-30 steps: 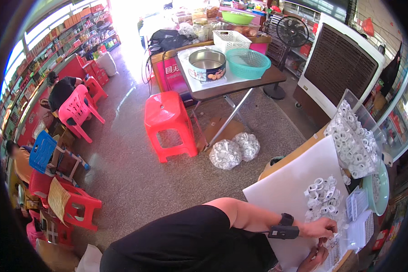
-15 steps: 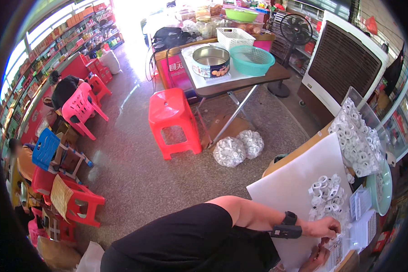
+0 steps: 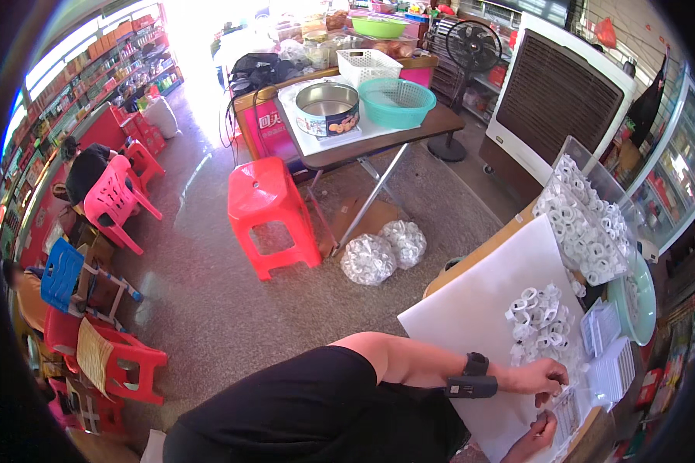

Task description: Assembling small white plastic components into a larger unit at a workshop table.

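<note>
My left hand, with a black device strapped on its wrist, hovers over the white sheet with fingers bent and pinched together. What is between the fingertips is too small to make out. Just below, my right hand has its fingers curled beside a white slotted tray; anything in its grip is hidden. Small white plastic rings lie heaped on the sheet beyond the left hand. More rings fill a clear bin farther back. White slotted racks stand right of the hands.
A pale teal basin sits behind the racks. Ahead are a red stool, two clear bags of white pieces on the floor, and a folding table with baskets and a round tin. An air cooler stands back right; people sit far left.
The view has turned slightly right, so the surroundings sit farther left. My two hands have drawn a little apart, and more of the slotted tray shows between them.
</note>
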### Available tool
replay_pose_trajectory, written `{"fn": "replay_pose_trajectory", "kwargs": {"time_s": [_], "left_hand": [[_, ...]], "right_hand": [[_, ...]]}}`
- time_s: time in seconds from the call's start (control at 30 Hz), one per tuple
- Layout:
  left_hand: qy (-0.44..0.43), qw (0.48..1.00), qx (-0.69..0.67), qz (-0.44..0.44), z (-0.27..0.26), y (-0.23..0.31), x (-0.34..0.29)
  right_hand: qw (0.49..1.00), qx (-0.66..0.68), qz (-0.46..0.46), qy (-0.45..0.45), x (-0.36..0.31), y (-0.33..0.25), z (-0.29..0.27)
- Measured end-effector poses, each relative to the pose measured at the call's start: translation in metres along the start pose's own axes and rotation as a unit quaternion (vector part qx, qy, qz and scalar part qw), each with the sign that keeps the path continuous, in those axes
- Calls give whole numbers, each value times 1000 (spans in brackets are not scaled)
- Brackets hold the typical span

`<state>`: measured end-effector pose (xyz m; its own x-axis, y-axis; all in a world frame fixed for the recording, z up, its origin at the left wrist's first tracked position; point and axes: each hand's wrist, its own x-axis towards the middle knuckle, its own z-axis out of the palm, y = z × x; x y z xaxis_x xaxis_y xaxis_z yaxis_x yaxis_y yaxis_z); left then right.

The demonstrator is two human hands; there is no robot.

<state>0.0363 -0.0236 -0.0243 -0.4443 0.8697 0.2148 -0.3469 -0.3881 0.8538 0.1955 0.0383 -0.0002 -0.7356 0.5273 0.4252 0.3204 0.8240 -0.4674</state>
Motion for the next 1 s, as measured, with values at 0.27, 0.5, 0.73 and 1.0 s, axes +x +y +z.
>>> {"fn": "replay_pose_trajectory", "kwargs": {"time_s": [0.27, 0.5, 0.73, 1.0], "left_hand": [[-33, 999, 21, -15, 0, 9, -2], [-17, 998, 55, -21, 2, 9, -2], [-40, 996, 81, -19, -2, 8, 0], [-25, 997, 66, -28, -2, 5, -2]], "right_hand": [[994, -92, -46, 33, 4, 19, 15], [993, 5, -93, -66, 2, 20, 11], [993, 54, -89, -57, 4, 20, 12], [970, 227, 72, -45, 7, 48, 20]]}}
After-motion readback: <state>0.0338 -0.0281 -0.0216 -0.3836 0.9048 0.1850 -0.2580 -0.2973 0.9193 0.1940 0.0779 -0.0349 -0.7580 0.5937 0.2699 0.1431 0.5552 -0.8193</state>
